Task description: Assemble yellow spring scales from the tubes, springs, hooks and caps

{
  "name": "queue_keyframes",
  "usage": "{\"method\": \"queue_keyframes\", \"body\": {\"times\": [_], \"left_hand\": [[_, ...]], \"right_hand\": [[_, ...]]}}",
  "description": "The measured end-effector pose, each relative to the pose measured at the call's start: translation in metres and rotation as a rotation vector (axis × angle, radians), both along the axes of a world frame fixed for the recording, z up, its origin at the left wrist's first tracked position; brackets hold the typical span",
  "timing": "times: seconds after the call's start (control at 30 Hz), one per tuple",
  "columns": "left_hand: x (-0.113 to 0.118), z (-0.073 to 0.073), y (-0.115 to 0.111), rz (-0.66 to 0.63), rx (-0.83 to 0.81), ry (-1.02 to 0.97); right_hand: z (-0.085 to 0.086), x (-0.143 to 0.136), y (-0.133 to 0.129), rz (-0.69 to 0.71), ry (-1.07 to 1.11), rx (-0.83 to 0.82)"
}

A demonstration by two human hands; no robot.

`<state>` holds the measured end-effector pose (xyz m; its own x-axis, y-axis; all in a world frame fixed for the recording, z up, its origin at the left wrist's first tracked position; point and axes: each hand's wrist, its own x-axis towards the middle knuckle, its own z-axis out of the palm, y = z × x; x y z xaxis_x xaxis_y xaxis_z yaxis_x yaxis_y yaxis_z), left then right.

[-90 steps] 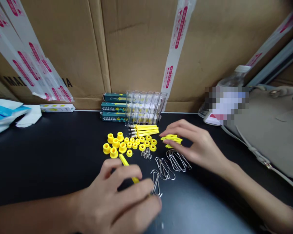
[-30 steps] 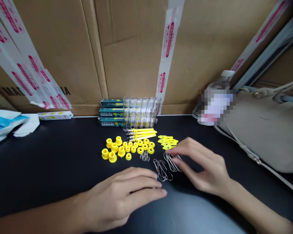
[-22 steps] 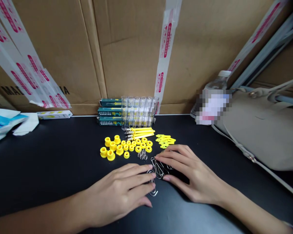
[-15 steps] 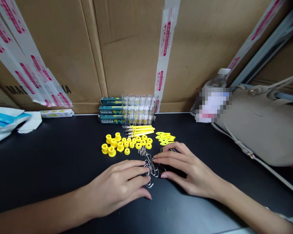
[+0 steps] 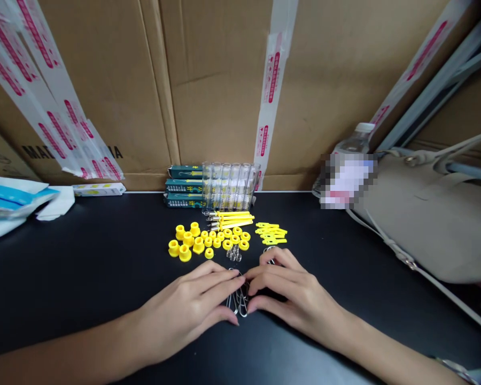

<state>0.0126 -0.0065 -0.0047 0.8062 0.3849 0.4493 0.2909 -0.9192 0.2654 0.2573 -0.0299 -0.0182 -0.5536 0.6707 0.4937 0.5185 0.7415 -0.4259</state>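
Note:
Several bent metal wire hooks [image 5: 237, 300] lie bunched on the black tabletop, partly hidden between my hands. My left hand [image 5: 198, 299] has its long fingers over their left side and its thumb at the near end. From the right, my right hand [image 5: 286, 289] curls its fingers and thumb against the same bunch. More metal wire [image 5: 269, 256] shows beyond the right fingers. Just past the hands sit small metal springs [image 5: 234, 253], yellow plastic caps and rings [image 5: 199, 245], and flat yellow clips [image 5: 271, 232].
Yellow-handled rods with metal tips [image 5: 231, 219] lie in front of clear tubes [image 5: 228, 187] and dark green boxes [image 5: 183, 200]. Cardboard [image 5: 216, 107] walls the back. A bottle [image 5: 355, 144] and a beige bag [image 5: 425, 214] stand right; a blue-white packet [image 5: 16, 198] lies left.
My hands have come closer together and the wire hooks between them are bunched more tightly, shifted slightly left and nearer to me. The view has tilted a little.

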Motion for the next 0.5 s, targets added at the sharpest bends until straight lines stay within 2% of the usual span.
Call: {"method": "queue_keyframes", "body": {"times": [0.13, 0.3, 0.4, 0.5], "left_hand": [[0.004, 0.001, -0.005, 0.012, 0.048, 0.058], [0.005, -0.012, -0.013, 0.043, 0.217, 0.14], [0.005, -0.015, -0.014, 0.097, 0.176, 0.173], [0.005, -0.011, -0.016, 0.133, 0.086, 0.197]], "right_hand": [[-0.001, -0.006, -0.001, -0.028, -0.019, 0.03], [-0.002, -0.011, -0.003, 0.013, 0.009, 0.055], [-0.004, -0.014, -0.004, 0.036, 0.032, 0.064], [-0.004, -0.017, -0.007, 0.04, 0.027, 0.048]]}}
